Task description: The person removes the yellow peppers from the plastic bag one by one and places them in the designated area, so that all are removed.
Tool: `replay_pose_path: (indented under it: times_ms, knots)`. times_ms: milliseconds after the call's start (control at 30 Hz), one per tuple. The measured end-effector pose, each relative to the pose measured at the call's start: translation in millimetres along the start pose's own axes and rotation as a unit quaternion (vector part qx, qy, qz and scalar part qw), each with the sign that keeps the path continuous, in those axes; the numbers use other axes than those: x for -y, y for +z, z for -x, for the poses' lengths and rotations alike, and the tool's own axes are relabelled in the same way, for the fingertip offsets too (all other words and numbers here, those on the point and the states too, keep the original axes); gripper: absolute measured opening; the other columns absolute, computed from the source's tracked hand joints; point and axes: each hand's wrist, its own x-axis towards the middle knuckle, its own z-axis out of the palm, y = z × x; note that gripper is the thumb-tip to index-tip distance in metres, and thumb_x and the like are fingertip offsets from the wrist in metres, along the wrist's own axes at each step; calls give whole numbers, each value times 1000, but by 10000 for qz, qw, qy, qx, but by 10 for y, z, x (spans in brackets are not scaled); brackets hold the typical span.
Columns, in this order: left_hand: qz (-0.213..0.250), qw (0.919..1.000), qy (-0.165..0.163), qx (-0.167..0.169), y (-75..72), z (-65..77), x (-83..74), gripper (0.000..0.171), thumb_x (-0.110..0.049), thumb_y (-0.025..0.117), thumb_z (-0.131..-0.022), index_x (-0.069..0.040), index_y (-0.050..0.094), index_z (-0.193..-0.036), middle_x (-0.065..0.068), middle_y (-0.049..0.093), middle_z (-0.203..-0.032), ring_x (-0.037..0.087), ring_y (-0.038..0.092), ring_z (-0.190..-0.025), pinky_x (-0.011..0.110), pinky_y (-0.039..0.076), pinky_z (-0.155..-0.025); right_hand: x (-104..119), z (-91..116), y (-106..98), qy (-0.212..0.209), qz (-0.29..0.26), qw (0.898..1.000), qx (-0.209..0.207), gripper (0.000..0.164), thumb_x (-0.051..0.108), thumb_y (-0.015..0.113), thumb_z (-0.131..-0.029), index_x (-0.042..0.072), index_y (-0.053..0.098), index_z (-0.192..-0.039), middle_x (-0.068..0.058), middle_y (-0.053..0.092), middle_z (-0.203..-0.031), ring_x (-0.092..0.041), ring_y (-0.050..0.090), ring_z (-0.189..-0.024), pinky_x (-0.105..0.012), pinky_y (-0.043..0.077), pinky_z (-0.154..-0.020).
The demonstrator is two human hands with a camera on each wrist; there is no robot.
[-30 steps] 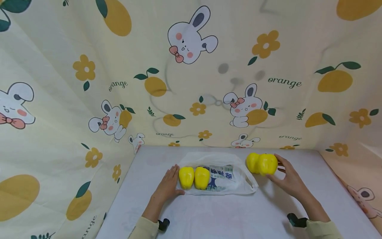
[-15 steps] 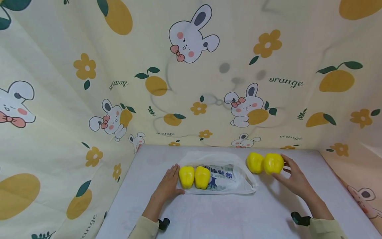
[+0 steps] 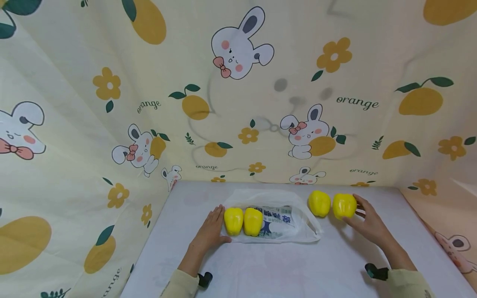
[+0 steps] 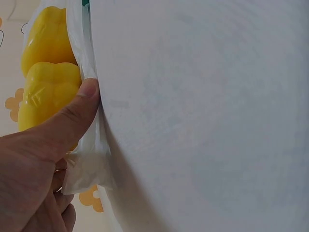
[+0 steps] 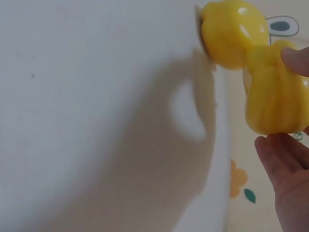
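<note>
1 yellow pepper (image 3: 343,206) clasped in the right fingers (image 3: 362,201), left fingers (image 3: 213,217) straight, just beside 2 other peppers (image 3: 233,222)

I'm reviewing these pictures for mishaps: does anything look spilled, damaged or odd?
Nothing stands out. No spill shows, and the four yellow peppers look whole on their visible sides. The white bag is a bit crumpled, which seems ordinary for thin plastic.
</note>
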Motion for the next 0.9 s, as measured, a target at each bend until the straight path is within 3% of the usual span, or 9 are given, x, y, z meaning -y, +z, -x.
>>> replay_pose_path:
  times_ms: [467, 900]
  knots:
    - [-48, 10000, -36, 32, 6, -7, 2, 116, -44, 90, -86, 1, 23, -169, 19, 22, -177, 32, 23, -164, 49, 20, -134, -196, -133, 51, 594, -361, 9964, 478, 110, 30, 80, -100, -10, 3, -166, -47, 24, -158, -65, 37, -140, -75, 41, -113]
    - [-10, 10000, 22, 40, -9, 1, -1, 115, -44, 89, -88, 1, 21, -169, 18, 20, -178, 32, 21, -164, 49, 19, -134, -249, -184, 76, 664, -303, 9955, 611, 112, 33, 81, -99, -9, 2, -166, -47, 24, -156, -66, 36, -139, -77, 38, -114]
